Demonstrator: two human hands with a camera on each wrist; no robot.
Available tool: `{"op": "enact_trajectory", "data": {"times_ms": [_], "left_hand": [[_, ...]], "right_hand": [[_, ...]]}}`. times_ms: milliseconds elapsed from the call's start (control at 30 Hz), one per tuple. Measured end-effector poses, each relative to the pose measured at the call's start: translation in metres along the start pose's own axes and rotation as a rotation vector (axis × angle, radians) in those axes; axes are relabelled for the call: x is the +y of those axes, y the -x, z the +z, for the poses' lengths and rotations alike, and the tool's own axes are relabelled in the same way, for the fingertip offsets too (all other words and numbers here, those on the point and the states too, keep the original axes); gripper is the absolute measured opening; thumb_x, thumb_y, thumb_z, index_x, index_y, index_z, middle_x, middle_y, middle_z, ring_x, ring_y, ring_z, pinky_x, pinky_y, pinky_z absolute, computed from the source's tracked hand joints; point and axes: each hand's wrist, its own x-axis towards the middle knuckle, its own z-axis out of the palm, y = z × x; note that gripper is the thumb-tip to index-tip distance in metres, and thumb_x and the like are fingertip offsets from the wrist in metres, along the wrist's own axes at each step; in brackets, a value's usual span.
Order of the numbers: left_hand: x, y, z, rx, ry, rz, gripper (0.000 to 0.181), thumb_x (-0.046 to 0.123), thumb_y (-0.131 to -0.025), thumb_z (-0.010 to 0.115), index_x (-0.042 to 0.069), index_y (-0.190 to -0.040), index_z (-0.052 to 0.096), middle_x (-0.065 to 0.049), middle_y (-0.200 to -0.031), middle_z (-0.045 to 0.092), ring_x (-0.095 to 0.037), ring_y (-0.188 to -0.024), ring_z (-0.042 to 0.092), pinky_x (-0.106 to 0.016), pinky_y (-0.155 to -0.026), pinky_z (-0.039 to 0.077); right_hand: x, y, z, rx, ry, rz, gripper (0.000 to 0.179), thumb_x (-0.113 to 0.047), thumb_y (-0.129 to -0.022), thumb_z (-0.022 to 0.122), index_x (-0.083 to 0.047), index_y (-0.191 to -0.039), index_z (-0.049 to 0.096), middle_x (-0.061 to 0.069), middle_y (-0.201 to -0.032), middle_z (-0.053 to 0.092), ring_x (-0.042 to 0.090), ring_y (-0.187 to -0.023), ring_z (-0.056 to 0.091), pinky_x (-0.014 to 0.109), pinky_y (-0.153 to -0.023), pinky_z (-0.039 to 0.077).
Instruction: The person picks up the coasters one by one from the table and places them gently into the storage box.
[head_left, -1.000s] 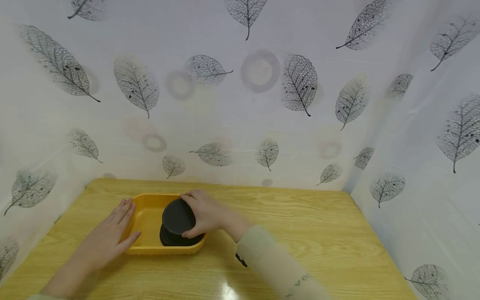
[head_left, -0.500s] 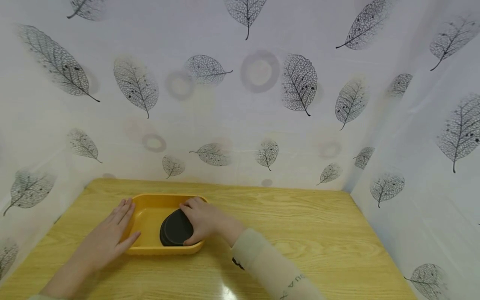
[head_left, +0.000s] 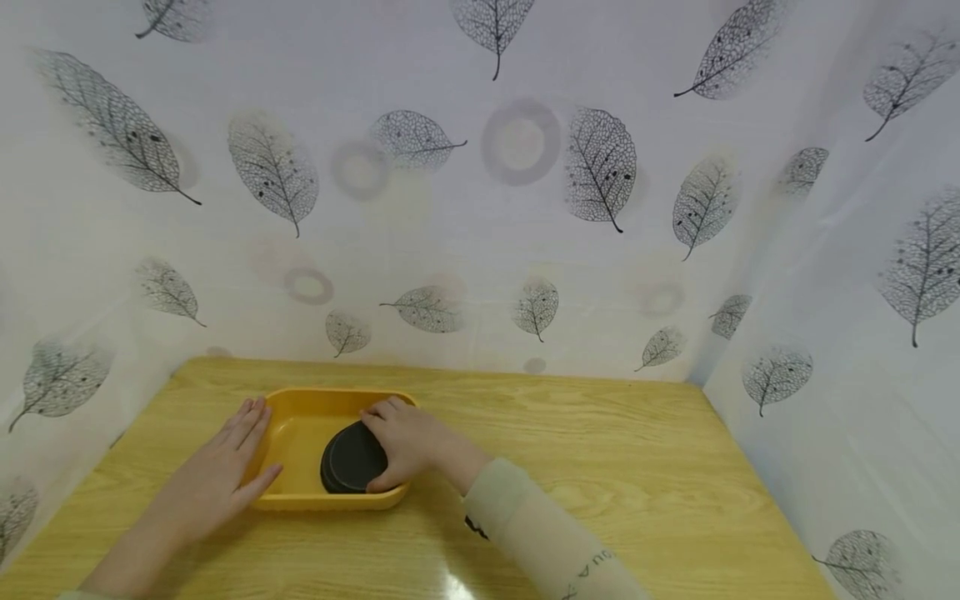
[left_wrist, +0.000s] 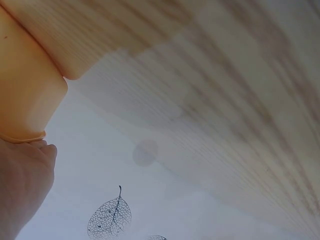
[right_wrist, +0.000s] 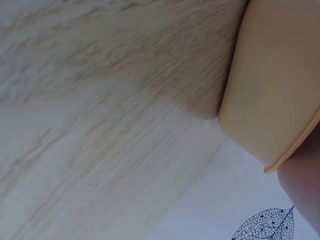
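Observation:
A yellow rectangular tray (head_left: 330, 501) sits on the table at the left in the head view. In its right half lies a black round dish (head_left: 358, 457), with another dark rim just beneath it. My right hand (head_left: 408, 442) holds this dish at its right side, thumb near the front and fingers at the back, hiding that part. Along the tray's left rim rests my left hand (head_left: 206, 475), fingers extended and thumb over the inside. The left wrist view has the tray's outer wall (left_wrist: 30, 75) above that hand; the right wrist view catches the opposite wall (right_wrist: 270, 75).
The wood-grain table (head_left: 600, 458) extends to the right of the tray. Behind it hangs a pale sheet (head_left: 465, 217) printed with leaves, which also runs along both sides. A shiny light spot (head_left: 456, 583) shows near the table's front.
My right hand has lowered the black dish onto the dark piece in the tray, and over the last half second it has stayed there. The left hand has not moved.

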Motion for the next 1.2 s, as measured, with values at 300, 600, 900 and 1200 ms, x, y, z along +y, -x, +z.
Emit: {"op": "enact_trajectory", "data": {"times_ms": [300,600,900,1200], "left_hand": [[-0.002,0.002,0.003,0.042,-0.036,0.034,0.084,0.041,-0.103,0.065,-0.016,-0.157,0.035,-0.037,-0.164,0.036,-0.037,-0.166,0.013,-0.012,-0.125,-0.018],[-0.002,-0.002,0.002,0.049,-0.049,0.062,0.084,0.042,-0.103,0.064,-0.017,-0.156,0.037,-0.038,-0.162,0.038,-0.035,-0.167,0.006,-0.013,-0.126,-0.018],[-0.003,-0.003,0.001,0.031,-0.08,0.08,0.083,0.045,-0.103,0.063,-0.016,-0.155,0.04,-0.038,-0.161,0.04,-0.04,-0.165,0.013,-0.016,-0.127,-0.02],[0.007,-0.007,-0.006,0.038,-0.125,0.131,0.081,0.046,-0.104,0.063,-0.011,-0.158,0.04,-0.035,-0.162,0.041,-0.009,-0.162,-0.017,-0.017,-0.128,-0.019]], "right_hand": [[0.013,0.014,-0.006,0.048,-0.149,-0.03,0.102,-0.058,-0.089,0.08,-0.007,-0.166,0.036,0.011,-0.166,0.044,0.024,-0.152,0.043,0.029,-0.128,0.038],[0.042,0.055,-0.016,0.11,-0.243,0.05,0.104,-0.05,-0.088,0.082,-0.006,-0.167,0.032,0.013,-0.168,0.041,0.027,-0.154,0.043,0.037,-0.129,0.039],[0.08,0.123,-0.02,0.21,-0.29,0.113,0.097,-0.041,-0.09,0.081,0.002,-0.164,0.035,0.021,-0.165,0.042,0.038,-0.15,0.046,0.052,-0.124,0.045],[0.113,0.199,-0.005,0.334,-0.225,0.261,0.089,-0.042,-0.093,0.076,0.005,-0.16,0.04,0.025,-0.16,0.047,0.044,-0.144,0.051,0.06,-0.116,0.05]]}}
